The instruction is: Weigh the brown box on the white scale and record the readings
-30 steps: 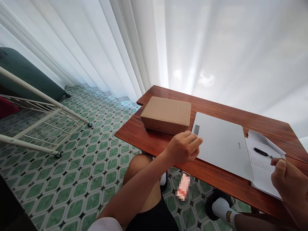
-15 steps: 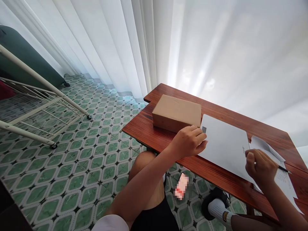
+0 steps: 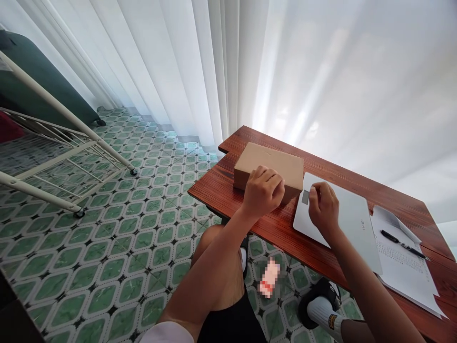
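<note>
In front of you, the box (image 3: 282, 159) is plain light brown, and the flat panel (image 3: 359, 243) is silver-grey, with a small window (image 3: 305, 196) of darker grey. Your table (image 3: 214, 183) is reddish brown, with darker lines of grain. The paper (image 3: 396, 276) is white with rows of small dark writing; the pen (image 3: 389, 236) is black. The floor (image 3: 183, 231) repeats green shapes in whitish frames. Your shorts (image 3: 232, 324) are black, your sleeve (image 3: 167, 333) white.

Cardboard box (image 3: 273, 158) on wooden table (image 3: 214, 188).
</note>
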A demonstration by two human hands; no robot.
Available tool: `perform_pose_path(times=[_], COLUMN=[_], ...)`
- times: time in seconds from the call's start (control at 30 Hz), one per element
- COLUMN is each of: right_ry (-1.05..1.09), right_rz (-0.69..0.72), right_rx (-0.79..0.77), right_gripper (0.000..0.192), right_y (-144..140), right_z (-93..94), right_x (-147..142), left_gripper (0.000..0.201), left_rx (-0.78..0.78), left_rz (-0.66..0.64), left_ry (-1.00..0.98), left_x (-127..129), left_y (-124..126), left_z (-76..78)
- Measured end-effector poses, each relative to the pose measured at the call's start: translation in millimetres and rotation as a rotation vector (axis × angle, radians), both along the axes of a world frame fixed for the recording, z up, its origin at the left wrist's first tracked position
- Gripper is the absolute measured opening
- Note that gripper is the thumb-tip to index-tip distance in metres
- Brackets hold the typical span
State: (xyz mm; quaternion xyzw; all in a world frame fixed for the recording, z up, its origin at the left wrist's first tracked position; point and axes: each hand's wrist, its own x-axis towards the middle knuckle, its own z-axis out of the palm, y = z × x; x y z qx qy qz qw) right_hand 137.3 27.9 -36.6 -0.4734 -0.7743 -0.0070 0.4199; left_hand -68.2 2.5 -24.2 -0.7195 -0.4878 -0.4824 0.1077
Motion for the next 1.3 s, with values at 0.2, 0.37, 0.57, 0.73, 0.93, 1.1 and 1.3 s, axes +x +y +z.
perform_pose_path(times=[0.2,0.37,0.57,0.73,0.93,1.1,1.3], right_ry=[0.173,0.342,0.374,0.357,0.347,0.33,0.314], right_rz=[-0.033,0.0,0.029,0.114,0.139,0.123,0.096], right_rx=[-0.146,-0.428,-0.64,-0.678,-0.658,-0.66,-0.655], right_gripper=[0.032,0.067,0.084,0.07,0.064,0.063,0.064], right_y=[10,11,8,3,0,0,1], right_z=[-3.2,-10.7,-13.5,-13.0,-14.7,-10.7,-8.5], right_x=[-20,-25,-27,-29,-30,-34,-38], left_gripper=[0.025,0.045,0.06,0.064,0.063,0.063,0.063], left_rx=[-0.065,-0.205,-0.461,-0.565,-0.618,-0.629,-0.605], left_rz=[0.222,0.368,0.365,0.386,0.456,0.449,0.468], left_ry=[-0.191,-0.332,-0.427,-0.393,-0.315,-0.319,-0.319], left_x=[-27,-42,-46,-44,-43,-42,-40], left_y=[5,12,15,12,9,8,8], left_z=[-0.8,-6.0,-12.4,-11.4,-7.2,-4.6,-4.6])
